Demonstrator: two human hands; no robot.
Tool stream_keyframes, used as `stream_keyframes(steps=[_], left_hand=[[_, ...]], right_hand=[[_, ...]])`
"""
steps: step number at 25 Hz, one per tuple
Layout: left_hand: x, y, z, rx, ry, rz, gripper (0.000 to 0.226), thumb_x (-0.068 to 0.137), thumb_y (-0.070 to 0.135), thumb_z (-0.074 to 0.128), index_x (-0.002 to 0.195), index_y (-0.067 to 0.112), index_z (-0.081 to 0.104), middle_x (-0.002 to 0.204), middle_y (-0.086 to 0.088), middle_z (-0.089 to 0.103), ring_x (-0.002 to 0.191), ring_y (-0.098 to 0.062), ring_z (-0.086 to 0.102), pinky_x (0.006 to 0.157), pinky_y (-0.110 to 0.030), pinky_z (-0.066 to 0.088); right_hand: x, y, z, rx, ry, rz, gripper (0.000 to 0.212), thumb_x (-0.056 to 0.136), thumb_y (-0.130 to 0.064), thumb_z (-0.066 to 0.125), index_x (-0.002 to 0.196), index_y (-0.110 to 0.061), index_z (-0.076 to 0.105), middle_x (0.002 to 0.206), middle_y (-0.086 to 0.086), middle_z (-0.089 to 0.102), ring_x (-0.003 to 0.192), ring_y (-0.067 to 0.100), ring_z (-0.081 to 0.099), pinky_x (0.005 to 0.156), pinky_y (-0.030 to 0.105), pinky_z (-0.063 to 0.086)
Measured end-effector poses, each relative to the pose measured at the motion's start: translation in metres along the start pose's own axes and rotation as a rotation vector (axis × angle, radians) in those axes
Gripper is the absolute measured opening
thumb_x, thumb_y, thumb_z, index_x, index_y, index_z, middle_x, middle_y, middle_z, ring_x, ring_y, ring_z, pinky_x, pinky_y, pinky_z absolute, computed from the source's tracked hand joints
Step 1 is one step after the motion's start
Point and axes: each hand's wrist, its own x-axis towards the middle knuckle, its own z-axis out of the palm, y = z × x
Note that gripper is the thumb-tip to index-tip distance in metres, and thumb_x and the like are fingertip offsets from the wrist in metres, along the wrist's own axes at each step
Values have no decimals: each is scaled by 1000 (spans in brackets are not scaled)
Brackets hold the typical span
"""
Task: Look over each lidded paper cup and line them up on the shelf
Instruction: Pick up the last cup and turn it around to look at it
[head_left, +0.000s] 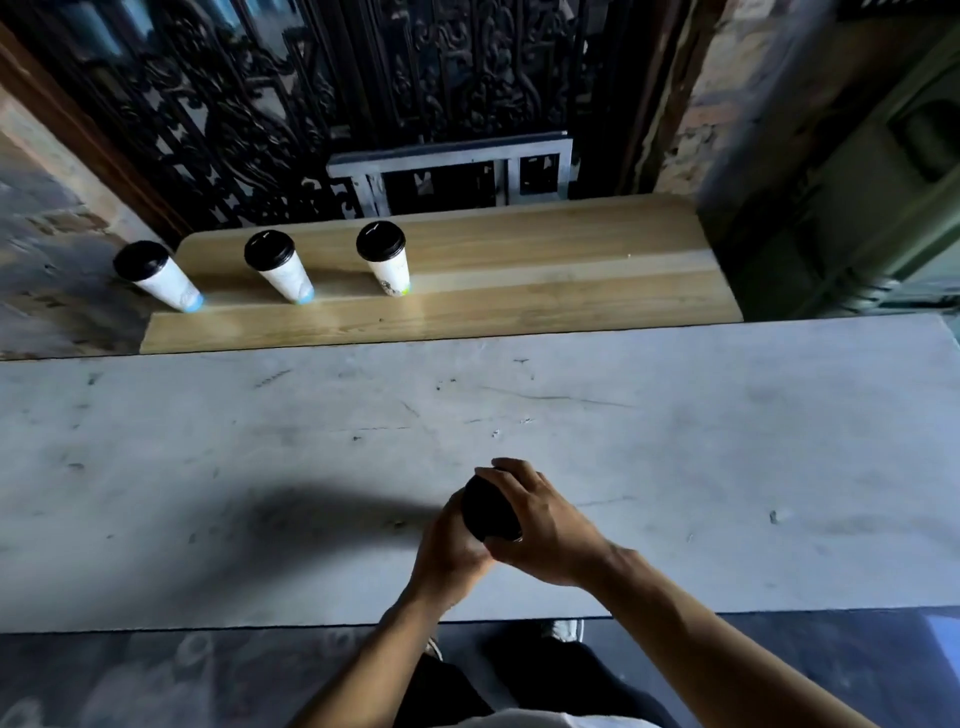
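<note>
You're checking the fourth cup's lid (488, 506), both hands (540, 525) curled around it; next, set it at one o'clock on the shelf (545, 270).

Head view: worn on the person's head, faces forward and down.
Near: desk (208, 467) just below.
Far: shelf (519, 270) beyond.

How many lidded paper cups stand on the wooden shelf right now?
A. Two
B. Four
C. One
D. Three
D. Three black-lidded cups stand in a row on the wooden shelf: the left cup, the middle cup and the right cup; a fourth cup is held in both hands over the grey table.
</note>
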Motion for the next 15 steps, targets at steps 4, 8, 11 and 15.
stream_keyframes(steps=[4, 8, 11, 15], left_hand=[[-12, 8, -13, -107, 55, -3, 58, 64, 36, 82, 117, 39, 62, 107, 17, 75, 98, 1, 70, 77, -20, 53], [-12, 28, -33, -124, 106, 129, 58, 79, 33, 83, 130, 34, 57, 113, 7, 74, 99, 0, 70, 74, -17, 55], [-13, 50, -50, -99, 139, 273, 65, 84, 47, 71, 143, 30, 48, 129, 12, 64, 114, -6, 65, 84, -22, 56], [-12, 81, -74, -50, 183, 328, 60, 80, 55, 62, 135, 36, 49, 116, 15, 67, 99, -6, 67, 75, -21, 55]], right_hand=[[5, -5, -29, 123, -41, -52, 77, 81, -29, 65, 154, -33, 38, 149, 1, 42, 134, 18, 47, 107, 25, 43], [19, -26, -61, 260, -51, -28, 70, 84, -36, 56, 150, -50, 38, 138, -4, 42, 128, 15, 46, 104, 23, 40], [31, -48, -86, 258, -52, -2, 65, 78, -52, 49, 142, -57, 42, 130, -5, 46, 125, 18, 49, 107, 33, 42], [46, -70, -105, 344, 17, 17, 48, 75, -59, 46, 120, -51, 60, 122, -8, 60, 118, 15, 57, 107, 42, 46]])
